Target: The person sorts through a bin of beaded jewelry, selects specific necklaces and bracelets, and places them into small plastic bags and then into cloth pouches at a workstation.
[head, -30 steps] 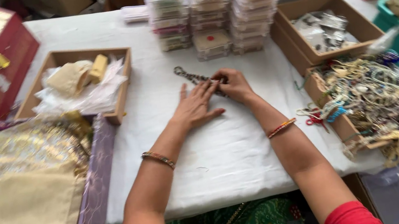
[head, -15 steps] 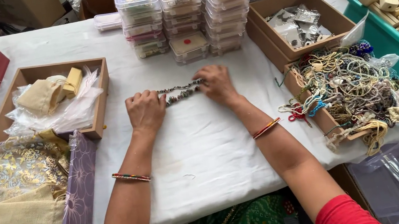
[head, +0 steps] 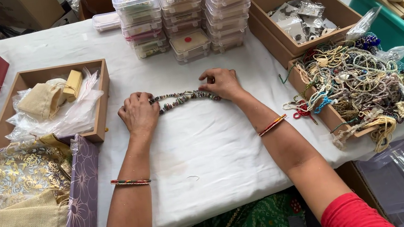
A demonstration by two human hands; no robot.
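Note:
A beaded necklace (head: 183, 98) of mixed dull colours lies stretched sideways on the white cloth of the table (head: 207, 150). My left hand (head: 139, 112) pinches its left end, fingers curled down on the cloth. My right hand (head: 221, 83) holds its right end, knuckles up. Both wrists wear thin bangles.
Stacks of clear plastic boxes (head: 185, 12) stand just behind the necklace. A cardboard tray of tangled bead strings (head: 355, 82) sits at right, another tray with small packets (head: 302, 18) behind it. A tray with cloth pouches (head: 51, 101) is at left, a purple box of gold bags (head: 19, 210) nearer.
My hands have moved apart, drawing the necklace out from a bunch into a straight line across the cloth. The view has also shifted closer.

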